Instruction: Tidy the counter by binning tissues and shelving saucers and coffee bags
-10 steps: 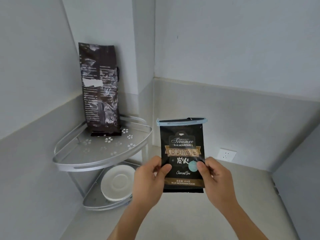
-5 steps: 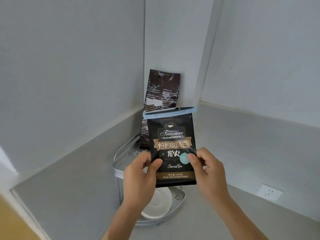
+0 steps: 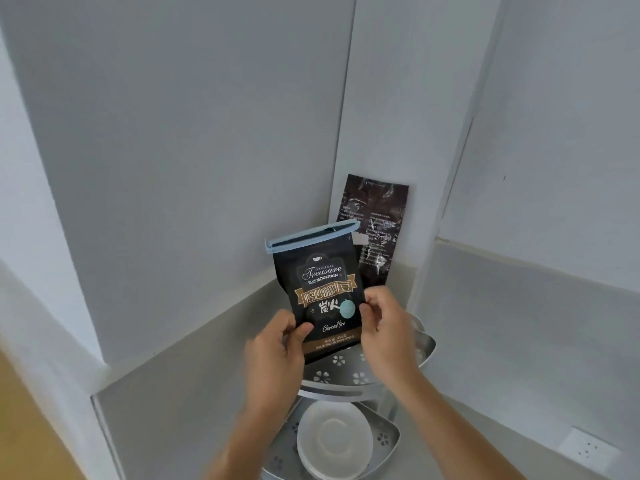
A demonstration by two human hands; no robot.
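I hold a black coffee bag (image 3: 320, 285) with a blue clip along its top, upright and tilted slightly left. My left hand (image 3: 273, 355) grips its lower left edge and my right hand (image 3: 388, 334) its right edge. The bag's bottom is over the top tier of a metal corner shelf (image 3: 341, 375). A second dark brown coffee bag (image 3: 375, 226) stands on that tier, leaning on the wall corner behind. White saucers (image 3: 334, 439) lie on the shelf's lower tier.
The shelf sits in the corner of a grey counter (image 3: 173, 410) with a grey backsplash. A white wall socket (image 3: 588, 452) is low on the right. A wood-coloured surface (image 3: 27, 427) shows at the lower left.
The bag in both hands has moved from in front of the shelf to over its top tier, beside the brown bag. The view has swung left and closer to the corner.
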